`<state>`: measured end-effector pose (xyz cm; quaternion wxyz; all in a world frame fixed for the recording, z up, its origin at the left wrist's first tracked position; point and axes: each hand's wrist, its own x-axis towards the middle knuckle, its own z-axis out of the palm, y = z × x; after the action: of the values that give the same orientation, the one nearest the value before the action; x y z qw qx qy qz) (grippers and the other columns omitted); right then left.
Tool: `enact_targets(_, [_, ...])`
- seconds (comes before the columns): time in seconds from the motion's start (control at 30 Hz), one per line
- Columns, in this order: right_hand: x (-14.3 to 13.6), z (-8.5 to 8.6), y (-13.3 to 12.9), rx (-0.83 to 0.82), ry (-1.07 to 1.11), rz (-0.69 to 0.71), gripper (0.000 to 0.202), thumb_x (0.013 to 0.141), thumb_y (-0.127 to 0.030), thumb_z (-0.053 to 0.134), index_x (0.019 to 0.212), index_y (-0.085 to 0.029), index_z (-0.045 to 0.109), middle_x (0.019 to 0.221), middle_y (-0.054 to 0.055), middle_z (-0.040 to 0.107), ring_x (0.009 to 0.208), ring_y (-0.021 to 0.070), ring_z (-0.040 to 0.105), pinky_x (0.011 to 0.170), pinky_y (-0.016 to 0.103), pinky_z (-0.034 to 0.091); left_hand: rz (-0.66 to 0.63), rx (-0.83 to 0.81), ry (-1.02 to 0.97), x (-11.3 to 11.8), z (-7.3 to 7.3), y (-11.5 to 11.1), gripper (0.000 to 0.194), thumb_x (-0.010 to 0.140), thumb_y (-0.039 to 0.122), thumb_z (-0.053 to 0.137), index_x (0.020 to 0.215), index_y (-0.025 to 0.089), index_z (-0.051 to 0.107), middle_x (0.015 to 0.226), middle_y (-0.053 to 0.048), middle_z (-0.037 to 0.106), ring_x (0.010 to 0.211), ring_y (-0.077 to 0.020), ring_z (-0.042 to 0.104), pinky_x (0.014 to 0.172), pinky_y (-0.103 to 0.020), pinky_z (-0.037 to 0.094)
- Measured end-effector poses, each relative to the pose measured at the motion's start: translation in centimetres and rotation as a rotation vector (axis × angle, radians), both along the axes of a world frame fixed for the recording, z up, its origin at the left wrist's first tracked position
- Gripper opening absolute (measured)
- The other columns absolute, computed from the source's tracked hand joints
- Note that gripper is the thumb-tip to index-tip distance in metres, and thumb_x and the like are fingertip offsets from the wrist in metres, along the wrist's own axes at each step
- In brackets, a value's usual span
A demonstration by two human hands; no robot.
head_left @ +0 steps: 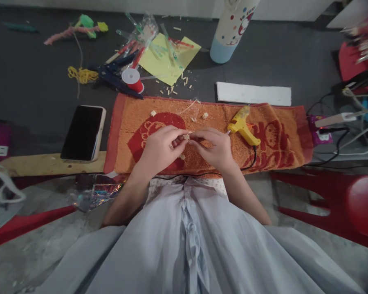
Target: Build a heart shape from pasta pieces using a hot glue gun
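Between the fingertips of both hands is a small pale cluster of cut pieces (186, 137), partly hidden by the fingers. My left hand (163, 148) pinches it from the left. From the right, the fingers of my right hand (214, 146) close on it too. Both hands are over an orange and red towel (199, 163). More small pale clusters lie on the towel, one (205, 116) beyond the hands and another (153, 113) to the left. Just right of my right hand, a yellow glue gun (243, 125) rests with its nozzle toward that hand.
A phone (82, 132) lies left of the towel. Behind it are dark blue pliers (115, 75), a red thread spool (135, 80), yellow paper (159, 61) and scattered pale bits. A white strip (254, 93), a tall bottle (231, 32) and cables (360, 118) stand or lie farther right.
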<state>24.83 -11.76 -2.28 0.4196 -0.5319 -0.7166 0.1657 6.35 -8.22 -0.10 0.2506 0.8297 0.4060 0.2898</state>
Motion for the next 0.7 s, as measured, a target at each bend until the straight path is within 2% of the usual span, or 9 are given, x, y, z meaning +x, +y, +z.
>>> enact_targets(0.2, [0.5,-0.7,-2.0,-0.143,0.012,-0.015,0.02,0.092,-0.039,0.061,0.089,-0.024,0.072,0.088,0.005,0.076,0.082,0.0184,0.07,0.077,0.032,0.058,-0.02,-0.065,0.034,0.4,-1.1,-1.4,0.018,0.094,0.028,0.058,0.105,0.022,0.072,0.104,-0.004,0.074,0.098,-0.0163,0.068,0.09,-0.03,0.053])
enact_targets(0.43, [1.1,-2.9,-4.7,-0.19,-0.051,-0.091,0.022,0.093,-0.04,0.057,0.089,-0.022,0.071,0.083,0.006,0.073,0.077,0.0181,0.068,0.07,0.03,0.055,-0.147,0.012,0.137,1.7,-3.5,-3.2,0.022,0.096,0.018,0.052,0.109,0.018,0.07,0.098,-0.006,0.073,0.093,-0.0168,0.066,0.086,-0.031,0.053])
enact_targets(0.57, [0.9,-3.6,-4.9,-0.142,-0.14,-0.152,0.022,0.093,-0.036,0.057,0.089,-0.02,0.071,0.081,0.007,0.071,0.072,0.0177,0.064,0.065,0.029,0.052,-0.145,0.084,0.213,2.2,-4.0,-3.3,0.023,0.094,0.013,0.051,0.109,0.016,0.069,0.098,-0.007,0.073,0.092,-0.0188,0.064,0.087,-0.033,0.052])
enact_targets(0.7, [0.4,-4.0,-4.6,-0.143,-0.177,-0.218,0.021,0.092,-0.035,0.057,0.088,-0.02,0.07,0.08,0.006,0.07,0.073,0.0177,0.063,0.066,0.029,0.051,-0.124,0.09,0.242,2.5,-4.0,-3.1,0.02,0.094,0.012,0.052,0.106,0.015,0.067,0.096,-0.007,0.073,0.092,-0.0199,0.064,0.087,-0.033,0.051])
